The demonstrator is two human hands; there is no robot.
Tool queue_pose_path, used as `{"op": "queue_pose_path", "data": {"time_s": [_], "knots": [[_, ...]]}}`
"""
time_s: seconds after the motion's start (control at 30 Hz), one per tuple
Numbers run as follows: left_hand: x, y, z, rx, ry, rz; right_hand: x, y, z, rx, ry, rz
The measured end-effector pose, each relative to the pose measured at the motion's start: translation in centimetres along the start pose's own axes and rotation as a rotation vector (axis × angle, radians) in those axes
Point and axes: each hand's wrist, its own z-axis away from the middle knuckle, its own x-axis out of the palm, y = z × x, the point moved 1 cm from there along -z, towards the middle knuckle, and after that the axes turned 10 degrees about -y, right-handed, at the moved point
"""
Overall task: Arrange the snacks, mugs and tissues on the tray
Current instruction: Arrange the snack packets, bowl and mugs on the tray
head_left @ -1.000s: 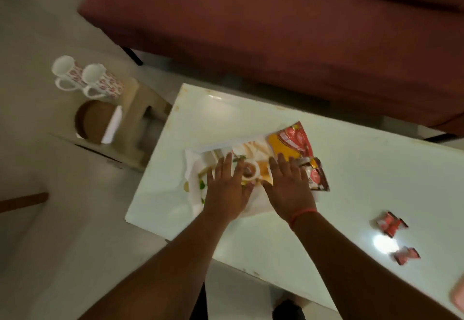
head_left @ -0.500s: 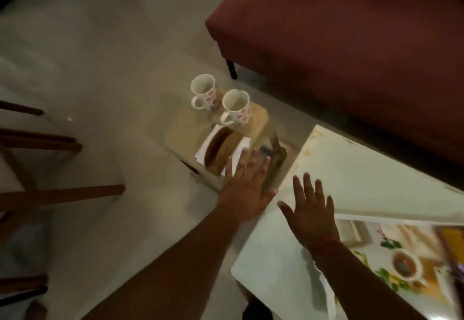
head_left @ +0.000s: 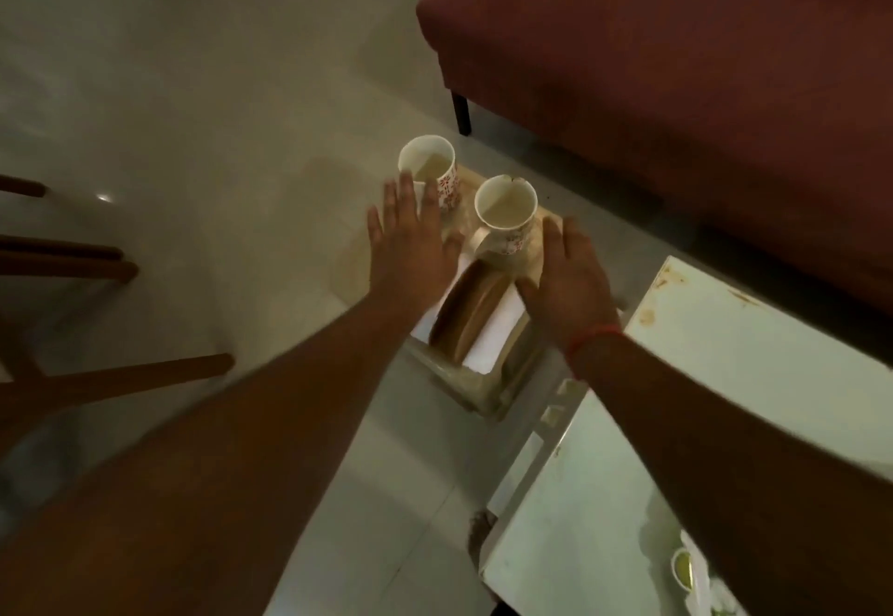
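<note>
Head view, two white red-flowered mugs upright, left hand and right hand spread flat

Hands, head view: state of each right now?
Left hand: open, fingers straight, holding nothing, in front of the left mug.
Right hand: open, holding nothing, beside the right mug.

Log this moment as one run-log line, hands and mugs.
left hand open, at left mug | right hand open, beside right mug | mugs upright on stool | nothing held
</note>
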Motion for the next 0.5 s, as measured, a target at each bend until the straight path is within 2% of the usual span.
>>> {"op": "queue_pose_path", "data": {"time_s": [0.1,0.17,0.27,0.37,0.5], "knots": [[-1.7,-0.9,-3.6,0.030,0.041,-0.062,-2.4,-0.6,-3.7,-0.132,0.049,0.034],[-2.4,-1.1,-5.9,0.070,-0.018,-0.109,-3.6,-1.4,-5.8,-0.217,-0.047,0.167],[-2.9,-1.4,-8.9,0.055,-0.192,-0.086,-4.4,-3.5,-8.1,-0.295,-0.271,0.438],[-2.6,-1.5,-11.0,0.033,-0.354,0.007,-4.2,-5.5,-9.2,-0.294,-0.400,0.647],[-2.6,-1.2,-12.3,0.000,-0.347,0.048,-4.0,-6.0,-9.3,-0.240,-0.413,0.712]]}}
